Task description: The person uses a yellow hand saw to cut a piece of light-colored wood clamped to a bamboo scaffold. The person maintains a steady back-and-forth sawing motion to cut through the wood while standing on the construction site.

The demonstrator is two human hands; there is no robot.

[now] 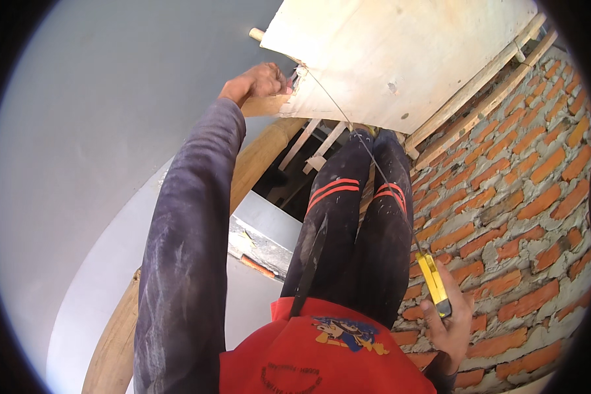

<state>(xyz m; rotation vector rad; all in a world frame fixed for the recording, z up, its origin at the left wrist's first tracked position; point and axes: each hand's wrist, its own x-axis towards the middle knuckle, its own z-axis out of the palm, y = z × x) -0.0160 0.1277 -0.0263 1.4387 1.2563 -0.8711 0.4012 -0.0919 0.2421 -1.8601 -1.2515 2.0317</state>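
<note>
A yellow tape measure (433, 282) with a dark end sits in my right hand (454, 323), fingers and thumb closed around its case. From it a thin dark line (378, 169), apparently the tape seen nearly edge-on, stretches up and leftward over my legs to the corner of a pale plywood panel (400, 59). Close to that corner my left hand (261, 81) is closed, its fingertips pinched beside the panel's splintered edge. What those fingertips hold is hidden. The panel's corner looks chipped and rough there.
A brick wall (532, 203) with rough mortar rises on the right. Wooden battens (469, 85) run along the panel's right side. A round timber pole (259, 157) slants behind my left arm. A smooth grey wall (111, 98) fills the left. Dark gaps show between slats below the panel.
</note>
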